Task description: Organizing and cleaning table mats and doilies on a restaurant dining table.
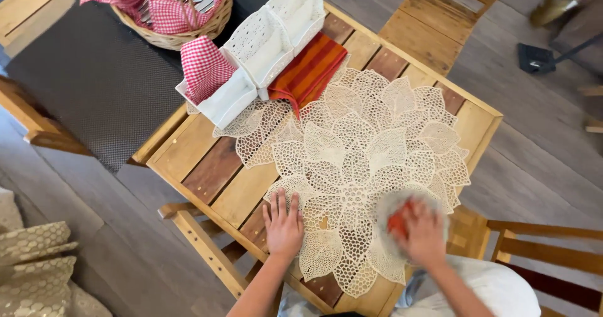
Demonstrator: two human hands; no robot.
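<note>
Lace covers most of what lies under my fingers: a cream, leaf-patterned placemat (364, 160) spread over the wooden slat tabletop (213, 166). My left hand (284, 226) lies flat on the near edge of that placemat, fingers (276, 207) stretched out and slightly spread, palm down, gripping nothing. My right hand (424, 232) is on the placemat too, just to the right of the left and apart from it, and it is blurred; its fingers are curled over a small orange-red thing (397, 224), maybe a sponge or cloth, pressed against the lace, though I cannot tell exactly what it is or how tightly I have it. Beyond my fingers, at the far side of the placemat, a folded cloth with orange and red stripes (311, 69) lies partly under a white lace-sided napkin holder (264, 37) that has several compartments. The holder's left compartment carries a red checked napkin (204, 66). Farther off still, up and to the left, a wicker basket (188, 31) lined with red checked cloth holds cutlery and sits on a dark mat (81, 72). Wooden chairs (546, 254) stand near my right hand and beyond the far end of the tabletop.
</note>
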